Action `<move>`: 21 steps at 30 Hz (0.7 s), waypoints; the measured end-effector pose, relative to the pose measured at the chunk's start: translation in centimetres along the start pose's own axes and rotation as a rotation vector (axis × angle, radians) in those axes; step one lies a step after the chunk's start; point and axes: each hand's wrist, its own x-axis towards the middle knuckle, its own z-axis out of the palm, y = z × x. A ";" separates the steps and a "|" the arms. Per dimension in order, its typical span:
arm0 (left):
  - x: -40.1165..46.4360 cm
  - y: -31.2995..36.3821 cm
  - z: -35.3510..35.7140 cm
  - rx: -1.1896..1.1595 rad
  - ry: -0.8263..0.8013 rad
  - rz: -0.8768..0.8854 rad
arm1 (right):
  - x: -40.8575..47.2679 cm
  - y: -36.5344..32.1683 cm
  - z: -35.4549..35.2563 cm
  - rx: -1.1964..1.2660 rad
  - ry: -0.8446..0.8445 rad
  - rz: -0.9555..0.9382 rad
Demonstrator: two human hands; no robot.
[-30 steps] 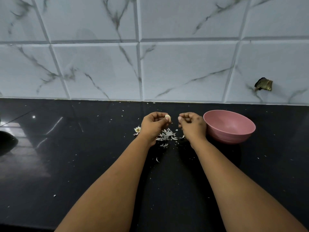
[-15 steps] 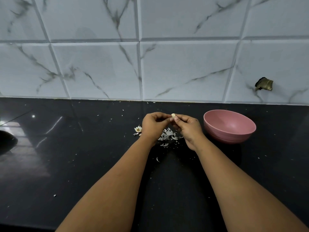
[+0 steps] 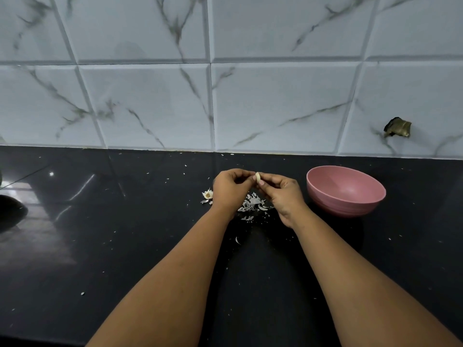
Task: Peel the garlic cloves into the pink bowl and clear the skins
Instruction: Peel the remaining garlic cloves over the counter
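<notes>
A pale garlic clove is pinched between the fingertips of my left hand and my right hand, a little above the black counter. Both hands meet at the clove, fingers curled. Below them lies a small heap of white garlic skins. A dry garlic root end sits just left of my left hand. The pink bowl stands upright to the right of my right hand; its visible inside shows no cloves.
The glossy black counter carries scattered skin flecks, one curl nearer to me. A marble-tiled wall rises behind, with a brass fitting at right. A dark object sits at the left edge.
My hands were apart with the clove in the left hand; the right hand came in to meet it and now both pinch the clove.
</notes>
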 end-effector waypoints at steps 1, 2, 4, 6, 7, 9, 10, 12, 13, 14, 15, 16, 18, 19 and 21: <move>0.0 0.0 0.0 0.024 -0.001 0.015 | 0.1 0.1 0.0 -0.019 0.002 -0.011; 0.0 0.0 0.0 0.045 -0.001 0.023 | 0.1 0.2 0.0 -0.040 0.003 -0.023; 0.1 0.0 -0.1 0.085 0.009 0.035 | 0.1 0.3 0.1 -0.067 0.007 -0.048; 0.1 -0.1 0.0 0.163 0.032 0.065 | 0.1 0.4 0.1 -0.097 0.013 -0.065; 0.1 -0.1 0.0 0.199 0.037 0.079 | 0.1 0.4 0.1 -0.115 0.019 -0.075; 0.0 0.1 0.0 0.239 0.029 0.100 | 0.2 0.4 0.0 -0.159 0.029 -0.096; -0.1 0.2 0.0 0.257 0.023 0.107 | 0.3 0.4 0.0 -0.194 0.033 -0.107; -0.1 0.2 0.1 0.284 0.013 0.111 | 0.4 0.5 -0.1 -0.268 0.042 -0.135; -0.1 0.2 0.1 0.290 0.008 0.110 | 0.4 0.5 -0.2 -0.298 0.047 -0.146; -0.1 0.2 0.1 0.294 0.005 0.110 | 0.4 0.6 -0.2 -0.328 0.051 -0.156; -0.2 0.2 0.1 0.302 0.005 0.114 | 0.5 0.7 -0.2 -0.354 0.056 -0.165; -0.2 0.3 0.1 0.315 0.006 0.123 | 0.5 0.7 -0.2 -0.376 0.059 -0.174; -0.3 0.5 0.1 0.346 0.010 0.142 | 0.5 0.6 -0.2 -0.395 0.059 -0.183; -0.4 0.6 0.1 0.364 0.012 0.148 | 0.5 0.6 -0.2 -0.401 0.060 -0.184; -0.5 0.9 0.1 0.398 0.021 0.161 | 0.4 0.5 -0.2 -0.410 0.062 -0.184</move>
